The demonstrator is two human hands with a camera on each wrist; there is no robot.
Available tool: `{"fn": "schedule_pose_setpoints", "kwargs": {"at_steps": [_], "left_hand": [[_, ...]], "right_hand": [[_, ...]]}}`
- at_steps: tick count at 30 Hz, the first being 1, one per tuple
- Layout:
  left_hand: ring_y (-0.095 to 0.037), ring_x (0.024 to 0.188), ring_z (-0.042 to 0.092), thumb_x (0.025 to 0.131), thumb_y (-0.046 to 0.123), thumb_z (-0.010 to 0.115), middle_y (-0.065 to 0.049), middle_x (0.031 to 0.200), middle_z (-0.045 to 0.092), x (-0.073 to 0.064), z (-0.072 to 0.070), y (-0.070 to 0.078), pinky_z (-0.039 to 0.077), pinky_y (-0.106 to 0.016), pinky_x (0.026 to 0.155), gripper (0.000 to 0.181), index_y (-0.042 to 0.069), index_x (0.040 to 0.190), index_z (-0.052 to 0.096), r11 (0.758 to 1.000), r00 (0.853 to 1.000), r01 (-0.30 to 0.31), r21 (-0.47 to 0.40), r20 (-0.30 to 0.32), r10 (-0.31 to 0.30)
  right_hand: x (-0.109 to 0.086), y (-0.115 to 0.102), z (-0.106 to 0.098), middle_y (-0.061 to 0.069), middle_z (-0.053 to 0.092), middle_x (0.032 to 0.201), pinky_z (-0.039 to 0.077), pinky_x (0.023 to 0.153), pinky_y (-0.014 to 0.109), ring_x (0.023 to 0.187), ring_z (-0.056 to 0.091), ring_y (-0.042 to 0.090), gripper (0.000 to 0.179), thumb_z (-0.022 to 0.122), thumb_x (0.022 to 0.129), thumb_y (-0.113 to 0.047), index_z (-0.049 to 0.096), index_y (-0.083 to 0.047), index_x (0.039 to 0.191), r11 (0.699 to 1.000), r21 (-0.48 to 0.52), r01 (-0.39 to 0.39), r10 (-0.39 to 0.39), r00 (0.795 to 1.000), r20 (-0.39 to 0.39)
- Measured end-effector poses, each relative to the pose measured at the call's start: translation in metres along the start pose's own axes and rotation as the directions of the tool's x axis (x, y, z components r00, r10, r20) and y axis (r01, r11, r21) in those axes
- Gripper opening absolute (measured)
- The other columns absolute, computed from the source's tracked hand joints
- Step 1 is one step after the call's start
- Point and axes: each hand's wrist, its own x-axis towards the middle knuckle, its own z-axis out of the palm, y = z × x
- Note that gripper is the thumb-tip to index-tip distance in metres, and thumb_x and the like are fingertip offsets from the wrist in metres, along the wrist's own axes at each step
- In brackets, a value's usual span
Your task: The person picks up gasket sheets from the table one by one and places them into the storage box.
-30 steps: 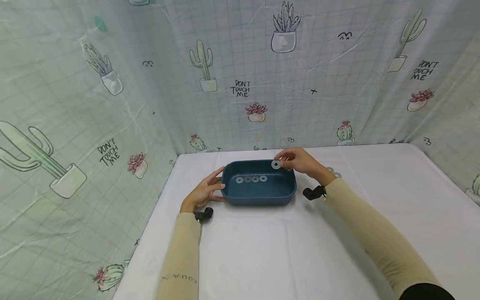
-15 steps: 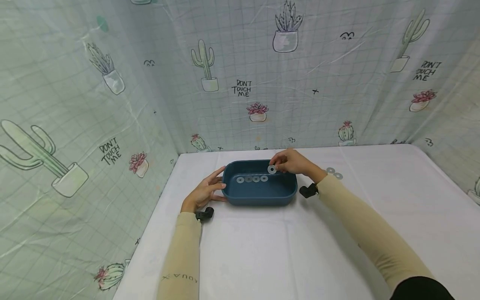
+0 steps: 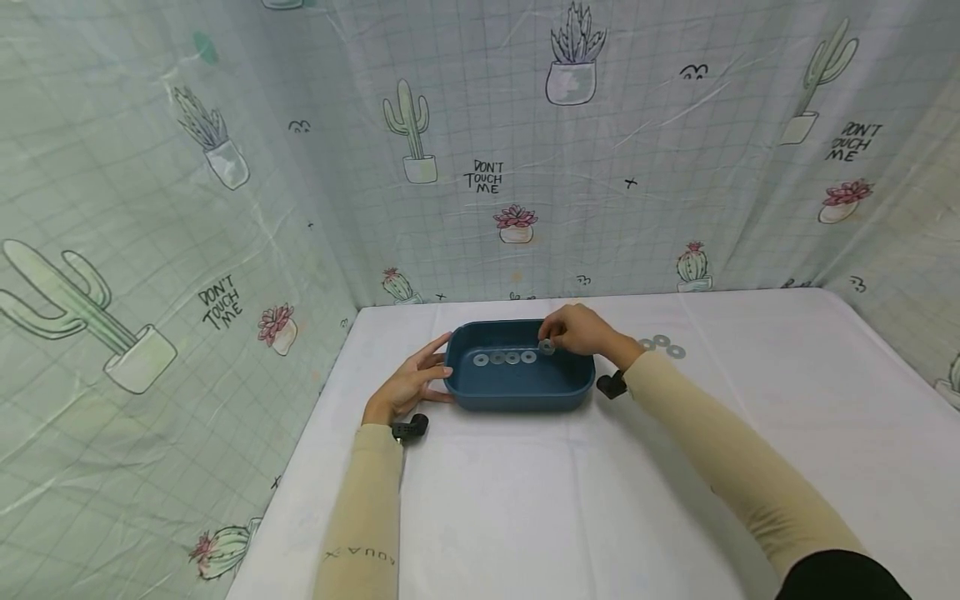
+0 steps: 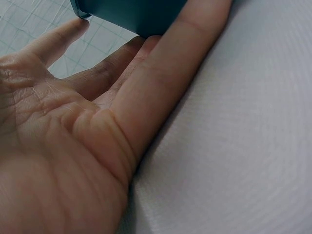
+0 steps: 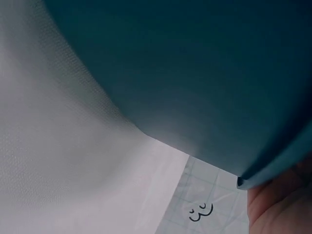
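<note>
A blue rectangular box [image 3: 517, 400] with rounded corners sits on the white table. Inside it, several flat metal washers [image 3: 528, 357] lie in a row running left to right. My right hand [image 3: 581, 329] reaches over the box's back right rim and pinches one more washer [image 3: 547, 347], low inside and just right of the row. The right wrist view shows the box's outer wall [image 5: 170, 87] and part of the hand at its rim; the washer is hidden there. My left hand [image 3: 408, 382] spreads nearly straight fingers against the box's left end, touching its wall [image 4: 131, 14].
Three loose washers [image 3: 661, 341] lie on the table behind the right forearm, right of the box. The white tablecloth [image 3: 487, 500] spreads under everything. A cactus-print curtain [image 3: 465, 233] hangs along the back and both sides.
My right hand has moved slightly left and lowered the washer from rim height into the box, beside the row. Its forearm has uncovered loose washers. The left hand stays at the box's left end.
</note>
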Motion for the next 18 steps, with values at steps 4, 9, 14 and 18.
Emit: {"fn": "schedule_pose_setpoints", "kwargs": {"at_steps": [4, 9, 14, 18], "left_hand": [[-0.048, 0.145, 0.040, 0.101, 0.004, 0.059, -0.017, 0.168, 0.022, 0.000, 0.000, 0.000, 0.058, -0.060, 0.092, 0.075, 0.039, 0.161, 0.030, 1.000, 1.000, -0.003, 0.001, 0.006, 0.003], [-0.049, 0.144, 0.041, 0.102, 0.005, 0.058, -0.018, 0.167, 0.023, 0.000, -0.001, 0.000, 0.059, -0.059, 0.091, 0.075, 0.037, 0.162, 0.028, 1.000, 1.000, -0.010, -0.001, 0.010, 0.010], [-0.048, 0.144, 0.042, 0.101, 0.005, 0.059, -0.017, 0.166, 0.025, 0.000, -0.001, -0.001, 0.059, -0.059, 0.090, 0.074, 0.039, 0.161, 0.031, 1.000, 1.000, -0.014, -0.001, -0.002, 0.014], [-0.047, 0.144, 0.042, 0.101, 0.004, 0.059, -0.016, 0.167, 0.025, 0.000, -0.001, -0.002, 0.059, -0.059, 0.090, 0.074, 0.039, 0.160, 0.032, 1.000, 1.000, -0.011, -0.002, -0.010, 0.011]], "right_hand": [[0.000, -0.003, 0.004, 0.002, 0.075, 0.091, 0.055, 0.070, 0.033, 0.080, 0.065, 0.016, 0.021, 0.067, 0.094, -0.004, 0.079, -0.012, 0.109, 0.997, -0.068, -0.023, 0.024, 1.000, 0.020], [0.001, -0.008, 0.009, 0.002, 0.075, 0.094, 0.055, 0.073, 0.034, 0.081, 0.064, 0.016, 0.021, 0.068, 0.094, -0.005, 0.079, -0.013, 0.111, 0.989, -0.140, -0.041, 0.046, 0.998, 0.033], [0.001, -0.010, 0.013, 0.002, 0.075, 0.093, 0.055, 0.073, 0.034, 0.079, 0.064, 0.016, 0.021, 0.068, 0.094, -0.005, 0.079, -0.013, 0.110, 0.980, -0.193, -0.038, 0.043, 0.999, 0.021], [0.000, -0.012, 0.014, 0.003, 0.075, 0.093, 0.056, 0.074, 0.035, 0.080, 0.064, 0.016, 0.020, 0.069, 0.093, -0.005, 0.080, -0.012, 0.108, 0.974, -0.225, -0.036, 0.038, 0.999, 0.006]]}}
